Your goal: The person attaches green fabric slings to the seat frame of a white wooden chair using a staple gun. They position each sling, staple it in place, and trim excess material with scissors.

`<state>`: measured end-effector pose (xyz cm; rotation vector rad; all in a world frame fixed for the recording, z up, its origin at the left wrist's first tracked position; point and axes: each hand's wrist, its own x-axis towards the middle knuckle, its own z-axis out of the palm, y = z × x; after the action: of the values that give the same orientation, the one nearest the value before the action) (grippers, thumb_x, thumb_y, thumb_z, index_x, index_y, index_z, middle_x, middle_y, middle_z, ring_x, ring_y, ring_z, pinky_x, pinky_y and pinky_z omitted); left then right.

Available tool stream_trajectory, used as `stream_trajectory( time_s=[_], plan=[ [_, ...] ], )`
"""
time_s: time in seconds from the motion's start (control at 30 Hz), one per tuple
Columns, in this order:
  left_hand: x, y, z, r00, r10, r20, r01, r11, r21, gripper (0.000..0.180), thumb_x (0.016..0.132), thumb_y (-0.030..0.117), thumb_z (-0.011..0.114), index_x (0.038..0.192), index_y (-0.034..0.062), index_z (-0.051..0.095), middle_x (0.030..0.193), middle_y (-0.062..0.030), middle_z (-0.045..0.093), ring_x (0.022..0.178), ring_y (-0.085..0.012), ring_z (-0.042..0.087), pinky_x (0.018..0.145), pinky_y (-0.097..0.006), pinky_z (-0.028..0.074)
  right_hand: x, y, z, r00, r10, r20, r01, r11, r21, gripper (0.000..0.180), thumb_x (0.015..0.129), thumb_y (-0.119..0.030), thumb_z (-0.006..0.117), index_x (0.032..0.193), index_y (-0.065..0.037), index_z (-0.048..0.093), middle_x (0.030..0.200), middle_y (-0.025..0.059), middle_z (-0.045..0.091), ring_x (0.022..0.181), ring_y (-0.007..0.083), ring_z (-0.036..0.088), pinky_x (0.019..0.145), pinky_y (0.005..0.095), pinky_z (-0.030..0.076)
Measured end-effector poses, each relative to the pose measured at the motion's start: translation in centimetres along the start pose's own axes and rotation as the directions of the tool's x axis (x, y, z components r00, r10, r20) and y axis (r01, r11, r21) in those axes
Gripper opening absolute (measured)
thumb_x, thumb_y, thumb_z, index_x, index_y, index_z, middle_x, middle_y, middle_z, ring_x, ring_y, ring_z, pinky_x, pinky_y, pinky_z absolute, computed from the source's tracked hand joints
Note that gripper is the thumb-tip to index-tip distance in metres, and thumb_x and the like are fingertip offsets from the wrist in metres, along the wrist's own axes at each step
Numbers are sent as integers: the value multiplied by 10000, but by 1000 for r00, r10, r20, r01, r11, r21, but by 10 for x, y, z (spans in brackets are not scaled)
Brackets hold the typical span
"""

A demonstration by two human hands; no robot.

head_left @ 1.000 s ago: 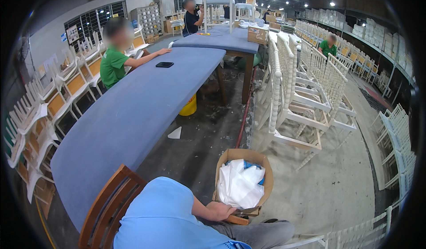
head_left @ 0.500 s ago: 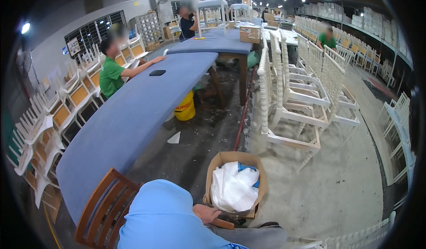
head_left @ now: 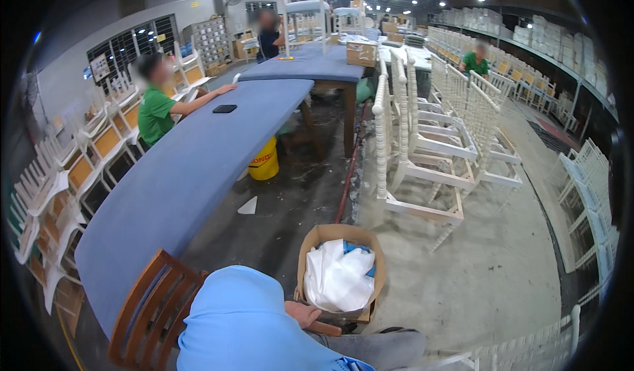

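Note:
My left hand point(head_left: 303, 313) rests at the wooden armrest point(head_left: 327, 329) of a brown chair, its fingers loosely bent and gripping nothing I can see. A light blue sleeve point(head_left: 244, 318) covers that arm and fills the lower middle. The slatted chair back point(head_left: 155, 305) rises on the left. Grey trousers point(head_left: 386, 346) show at the lower edge. Just beyond the hand stands an open cardboard box point(head_left: 376, 239) with crumpled white sheeting point(head_left: 337, 275) and some blue material inside. My right hand is out of view.
A long blue-covered table point(head_left: 191, 159) bears a black phone point(head_left: 224, 109); a person in green point(head_left: 156, 113) leans an arm on it. A yellow bucket point(head_left: 265, 163) stands beneath. White chair frames point(head_left: 422, 166) stand at right, stacked chairs point(head_left: 66, 206) at left. Other people are farther back.
The whole view has shifted slightly, so most things sit a little farther left. My left hand stays by the armrest, its fingers appearing slightly more drawn in.

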<state>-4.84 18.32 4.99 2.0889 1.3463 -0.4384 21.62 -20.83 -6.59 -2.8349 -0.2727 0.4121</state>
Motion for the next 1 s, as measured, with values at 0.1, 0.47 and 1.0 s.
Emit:
stream_trajectory(
  time_s=[0.1,0.47,1.0],
  plan=[
    [0,3,-6,998,37,47,-38,999,27,549,1076,517,283,1318,157,619,1208,-167,724,1097,-387,689,933,-524,521,-11,-1,7,996,92,-13,-92,996,17,388,1010,-364,524,1155,-13,598,1039,337,680,989,552,630,875,618,483],
    [-14,208,34,536,844,8,-677,435,-593,433,1052,240,496,1433,40,538,1334,-208,628,1281,-346,570,1095,-438,441,-27,47,-37,997,15,81,-15,1000,-1,492,1038,-414,434,1175,5,653,1119,327,688,1080,553,622,952,597,479],
    [28,283,164,791,564,237,-541,826,-160,788,936,61,521,1635,148,167,1451,-355,419,1242,-540,567,1030,-558,498,-33,13,-29,973,113,201,-124,991,46,466,1028,-374,475,1192,28,647,1175,334,662,1118,512,623,967,562,487]
  ],
)
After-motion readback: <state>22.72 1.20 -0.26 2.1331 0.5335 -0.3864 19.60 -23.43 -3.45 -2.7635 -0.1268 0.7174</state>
